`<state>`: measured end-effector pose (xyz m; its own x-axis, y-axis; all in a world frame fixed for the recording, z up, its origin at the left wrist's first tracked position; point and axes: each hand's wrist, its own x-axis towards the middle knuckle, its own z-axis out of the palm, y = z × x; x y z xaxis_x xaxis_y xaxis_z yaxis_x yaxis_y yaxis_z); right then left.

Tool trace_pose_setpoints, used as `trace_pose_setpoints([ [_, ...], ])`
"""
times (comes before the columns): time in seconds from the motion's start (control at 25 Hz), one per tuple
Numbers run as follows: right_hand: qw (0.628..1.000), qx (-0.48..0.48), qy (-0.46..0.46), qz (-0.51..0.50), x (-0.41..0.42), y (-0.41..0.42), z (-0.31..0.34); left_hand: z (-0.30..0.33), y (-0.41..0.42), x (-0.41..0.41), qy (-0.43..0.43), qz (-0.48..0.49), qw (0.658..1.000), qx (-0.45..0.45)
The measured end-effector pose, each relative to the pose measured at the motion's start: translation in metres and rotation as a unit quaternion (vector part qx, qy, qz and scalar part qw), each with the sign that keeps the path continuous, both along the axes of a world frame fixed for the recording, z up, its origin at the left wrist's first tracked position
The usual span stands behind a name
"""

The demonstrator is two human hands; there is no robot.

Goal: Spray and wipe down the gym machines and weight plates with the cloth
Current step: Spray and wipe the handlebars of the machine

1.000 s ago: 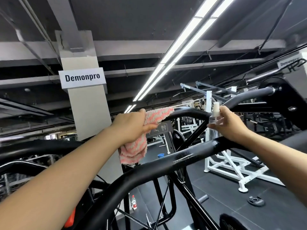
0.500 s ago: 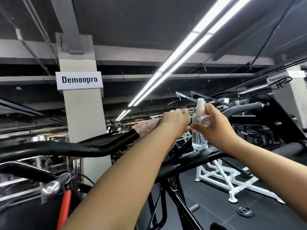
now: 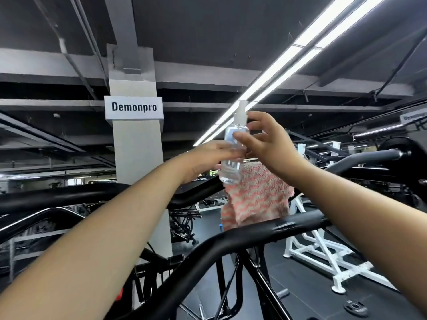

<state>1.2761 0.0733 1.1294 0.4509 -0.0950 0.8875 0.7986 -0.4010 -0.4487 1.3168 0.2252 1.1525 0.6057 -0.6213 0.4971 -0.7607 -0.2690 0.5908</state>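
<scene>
I have both hands raised in front of me, meeting just right of centre, under the ceiling lights. My right hand (image 3: 268, 144) has the clear spray bottle (image 3: 232, 155) pinched between thumb and fingers near its shoulder, with the other fingers spread loosely; the bottle stands close to upright, its white nozzle at 12 o'clock. My left hand (image 3: 212, 155) comes in from 8 o'clock and touches the bottle's middle; its fingers run behind the plastic, so I cannot tell how tightly they curl or whether they grip it. The pink and white cloth (image 3: 256, 197) hangs just below the bottle, at 6 o'clock from it, with its lower edge draped against the black machine bar (image 3: 231, 245) that sweeps across my view from 7 o'clock to 3 o'clock. I cannot tell which hand holds the cloth's top edge, since it is hidden behind my right wrist and the bottle. A second black bar (image 3: 69, 195) runs behind my left forearm toward 9 o'clock. A grey pillar (image 3: 136, 153) at 11 o'clock carries a white sign (image 3: 134, 107) reading "Demonpro". At 4 o'clock a white machine frame (image 3: 318, 252) stands on the dark floor, and a small black weight plate (image 3: 355, 307) lies flat on the floor at 5 o'clock.
</scene>
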Motion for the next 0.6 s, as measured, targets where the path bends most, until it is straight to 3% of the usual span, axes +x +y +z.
trace_pose_setpoints([
  [0.08,0.993,-0.078,0.050,-0.068,0.013,-0.007,-0.002,0.002,0.021,0.009,-0.009,0.089,0.993,-0.073],
  [0.12,0.962,-0.192,0.088,-0.175,0.021,-0.013,-0.005,0.002,0.034,0.015,-0.018,0.132,0.985,-0.111],
  [0.2,0.839,-0.400,0.131,-0.345,0.036,-0.019,-0.013,-0.003,0.055,0.027,-0.055,0.225,0.961,-0.150],
  [0.24,0.797,-0.453,0.134,-0.377,0.043,-0.019,-0.017,-0.006,0.062,0.033,-0.065,0.263,0.951,-0.151],
  [0.28,0.782,-0.473,0.121,-0.387,0.050,-0.017,-0.020,-0.009,0.067,0.038,-0.060,0.285,0.945,-0.148],
  [0.4,0.793,-0.470,0.041,-0.387,0.055,-0.011,-0.019,-0.010,0.068,0.040,0.004,0.278,0.948,-0.156],
  [0.52,0.779,-0.487,0.008,-0.395,0.056,-0.014,-0.017,-0.008,0.068,0.039,0.053,0.252,0.953,-0.159],
  [0.6,0.804,-0.457,0.004,-0.381,0.060,-0.015,-0.017,-0.007,0.070,0.041,0.058,0.247,0.956,-0.149],
])
